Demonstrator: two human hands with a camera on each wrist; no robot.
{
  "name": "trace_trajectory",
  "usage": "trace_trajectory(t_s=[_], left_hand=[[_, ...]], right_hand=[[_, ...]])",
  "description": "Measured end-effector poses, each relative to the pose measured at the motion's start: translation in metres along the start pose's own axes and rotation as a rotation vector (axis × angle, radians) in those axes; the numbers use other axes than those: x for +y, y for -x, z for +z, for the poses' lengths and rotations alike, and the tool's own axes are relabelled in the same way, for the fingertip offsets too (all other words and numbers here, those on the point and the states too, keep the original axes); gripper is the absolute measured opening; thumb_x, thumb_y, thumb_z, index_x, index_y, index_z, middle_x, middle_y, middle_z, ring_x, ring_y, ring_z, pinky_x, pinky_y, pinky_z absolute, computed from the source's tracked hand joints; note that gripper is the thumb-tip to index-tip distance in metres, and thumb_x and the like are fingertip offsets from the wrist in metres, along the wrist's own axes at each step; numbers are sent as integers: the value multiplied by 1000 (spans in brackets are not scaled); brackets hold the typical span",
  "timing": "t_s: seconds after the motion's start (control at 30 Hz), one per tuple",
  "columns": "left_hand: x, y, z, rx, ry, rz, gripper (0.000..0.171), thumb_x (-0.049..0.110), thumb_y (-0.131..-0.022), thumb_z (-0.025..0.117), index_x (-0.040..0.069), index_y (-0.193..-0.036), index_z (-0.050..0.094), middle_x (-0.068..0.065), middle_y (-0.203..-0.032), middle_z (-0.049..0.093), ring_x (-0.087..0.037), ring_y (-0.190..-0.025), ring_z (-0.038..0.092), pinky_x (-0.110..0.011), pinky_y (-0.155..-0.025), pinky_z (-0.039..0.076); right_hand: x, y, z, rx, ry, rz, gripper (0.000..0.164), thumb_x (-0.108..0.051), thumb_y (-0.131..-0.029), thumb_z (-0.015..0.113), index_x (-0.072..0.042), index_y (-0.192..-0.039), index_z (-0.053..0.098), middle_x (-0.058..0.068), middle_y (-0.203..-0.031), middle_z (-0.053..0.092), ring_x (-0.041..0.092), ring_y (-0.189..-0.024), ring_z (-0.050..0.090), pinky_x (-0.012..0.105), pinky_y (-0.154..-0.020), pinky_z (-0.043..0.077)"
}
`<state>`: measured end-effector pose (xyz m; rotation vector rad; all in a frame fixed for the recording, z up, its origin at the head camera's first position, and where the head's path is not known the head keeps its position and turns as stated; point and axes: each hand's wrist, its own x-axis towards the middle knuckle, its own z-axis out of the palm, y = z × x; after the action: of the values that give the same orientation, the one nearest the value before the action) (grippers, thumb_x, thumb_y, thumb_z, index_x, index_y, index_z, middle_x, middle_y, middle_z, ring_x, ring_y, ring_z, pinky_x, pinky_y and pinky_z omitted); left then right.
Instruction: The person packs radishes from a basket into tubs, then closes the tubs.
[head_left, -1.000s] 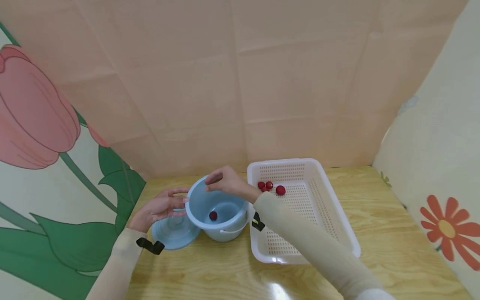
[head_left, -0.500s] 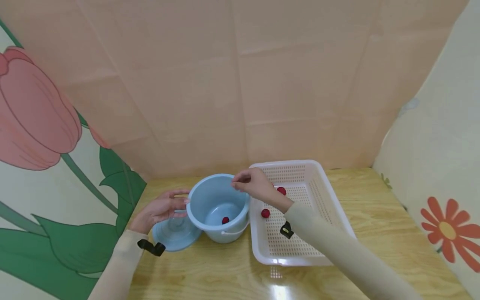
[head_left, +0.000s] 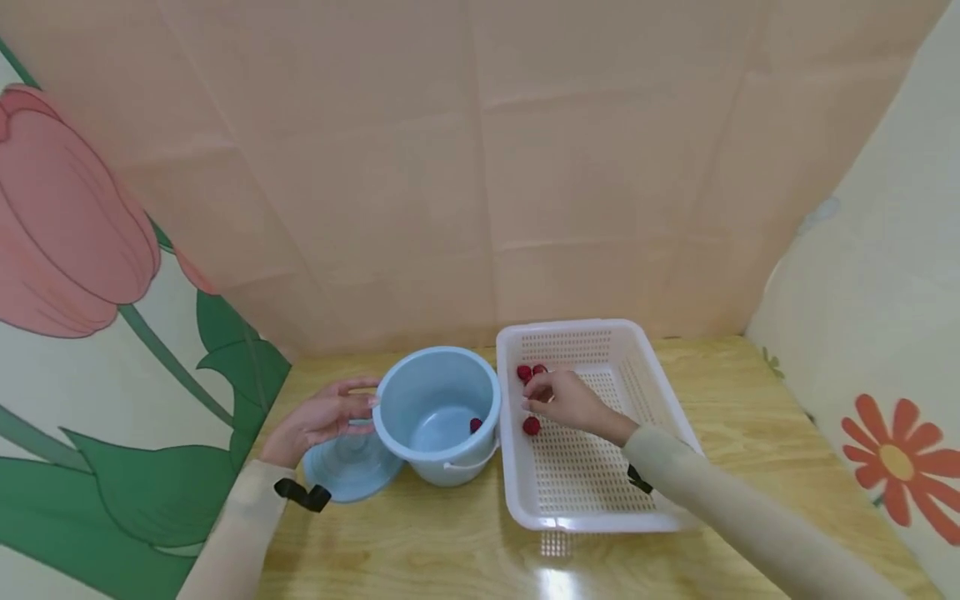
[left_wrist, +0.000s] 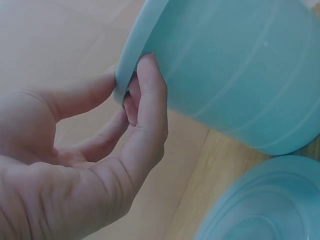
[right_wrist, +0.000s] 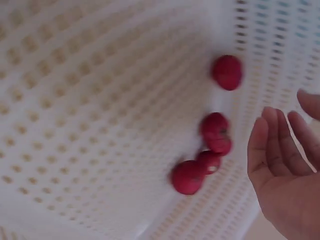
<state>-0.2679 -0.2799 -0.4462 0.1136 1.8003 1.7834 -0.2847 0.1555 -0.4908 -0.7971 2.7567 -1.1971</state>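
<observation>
In the head view a light blue bucket point(head_left: 438, 400) stands upright with one small round red fruit point(head_left: 476, 426) inside, near its right wall. My left hand point(head_left: 330, 419) holds the bucket's left rim; in the left wrist view the thumb is on one side of the rim point(left_wrist: 136, 42) and fingers on the other. Over the white perforated basket point(head_left: 592, 492), my right hand point(head_left: 573, 402) has loosely bent fingers with nothing between them. Several red fruits point(right_wrist: 215, 131) lie along the basket's left side, close to the right fingertips. In the head view the right hand partly hides them.
A round blue lid point(head_left: 352, 467) lies on the wooden table point(head_left: 420, 542), left of the bucket and under my left wrist. The bucket's white handle point(head_left: 472, 461) hangs at its front, close beside the basket. A wall point(head_left: 480, 167) stands behind the table.
My right hand has moved right and down, from over the bucket to over the basket. The red fruit in the bucket has rolled right. My left hand stays at the rim.
</observation>
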Motion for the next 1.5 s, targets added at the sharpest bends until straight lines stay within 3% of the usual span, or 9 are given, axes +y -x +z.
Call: trace_trajectory(t_s=[0.13,0.27,0.47,0.7,0.9,1.17,1.5], left_hand=[[1,-1,-1,-12,-10,13,59,12,-106,63,3,-158,38,-2,-118,75,-14,-102,75,-33,-87,65],[0,-2,-1,-3,-16,11,57,13,-106,63,4,-157,40,0,-116,75,-13,-100,75,-34,-87,65],[-4,-3,-1,10,17,2,49,9,-107,60,6,-153,46,1,-109,76,-12,-97,74,-35,-86,65],[-4,-2,0,6,42,15,46,7,-106,60,6,-151,49,2,-106,77,-12,-95,74,-32,-82,65],[-3,1,0,12,29,13,49,8,-106,60,5,-153,46,3,-107,76,-12,-96,74,-33,-85,65],[-1,1,1,13,38,3,52,9,-106,61,5,-155,44,0,-113,76,-12,-97,75,-31,-84,65],[0,2,1,13,32,-5,55,10,-106,62,4,-156,41,0,-113,76,-13,-98,74,-32,-85,64]], right_hand=[[18,4,2,-117,55,43,21,-12,-89,81,-1,-107,76,5,-96,78,14,-87,71,28,-76,61],[27,5,8,-161,36,81,27,-17,-86,87,-4,-107,76,5,-98,78,15,-88,70,30,-78,60],[37,7,15,-170,61,77,27,-19,-81,92,-9,-102,78,1,-91,77,8,-81,66,25,-73,57],[37,6,17,-173,67,94,26,-16,-81,91,-9,-102,78,2,-90,76,12,-82,64,28,-74,57],[34,5,23,-177,86,114,22,-15,-82,90,-12,-100,78,-3,-86,72,11,-80,60,27,-72,53],[33,3,26,-196,64,73,18,-10,-83,88,-10,-98,78,-3,-87,77,5,-80,68,24,-74,60],[25,4,21,-192,47,138,19,-10,-85,87,-10,-103,80,-4,-88,77,8,-78,66,23,-71,59]])
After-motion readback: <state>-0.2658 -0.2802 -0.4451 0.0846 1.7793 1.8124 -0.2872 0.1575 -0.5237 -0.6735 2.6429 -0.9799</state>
